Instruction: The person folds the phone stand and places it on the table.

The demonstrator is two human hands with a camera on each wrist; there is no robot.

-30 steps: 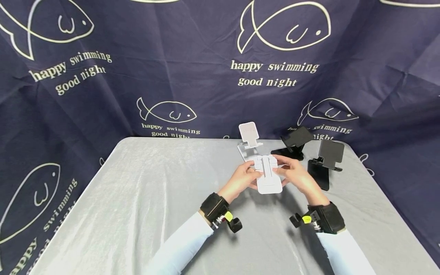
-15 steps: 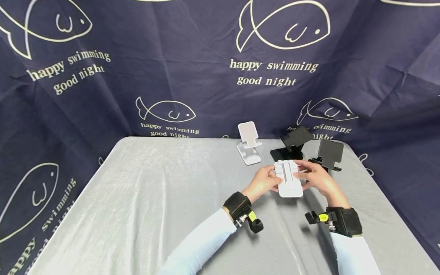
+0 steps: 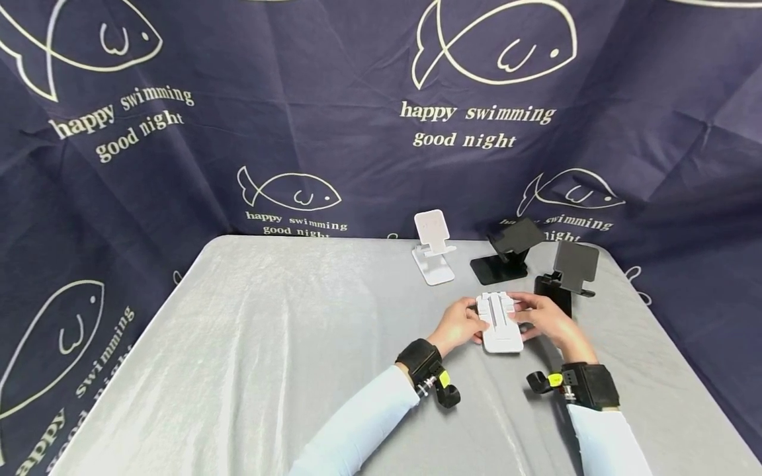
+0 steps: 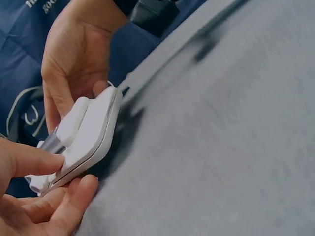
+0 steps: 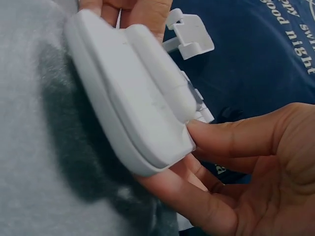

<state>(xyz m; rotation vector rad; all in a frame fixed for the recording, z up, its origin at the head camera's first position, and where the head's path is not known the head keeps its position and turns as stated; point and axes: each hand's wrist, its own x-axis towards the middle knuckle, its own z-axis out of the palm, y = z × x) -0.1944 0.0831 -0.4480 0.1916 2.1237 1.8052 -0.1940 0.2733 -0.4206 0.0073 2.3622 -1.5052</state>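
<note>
A white folded phone stand (image 3: 503, 334) is held between both hands, close over the table, with its grooved side up. My left hand (image 3: 460, 325) pinches its left edge, thumb on top and fingers underneath. On the opposite edge my right hand (image 3: 549, 320) grips it the same way. In the left wrist view the folded stand (image 4: 93, 132) tilts with its shadow on the cloth beside it. The right wrist view shows its rounded white body (image 5: 133, 93) close up, thumb pressed at one corner.
An unfolded white phone stand (image 3: 433, 264) stands at the table's back edge. Right of it are a black phone stand (image 3: 500, 268) and another black one (image 3: 574, 268), partly behind the right hand. Grey cloth covers the table (image 3: 297, 344); a navy fish-print curtain (image 3: 357, 119) hangs behind.
Both hands have carried the folded white phone stand to the right, then a little toward the person and lower. The unfolded white stand's base has come into full view.
</note>
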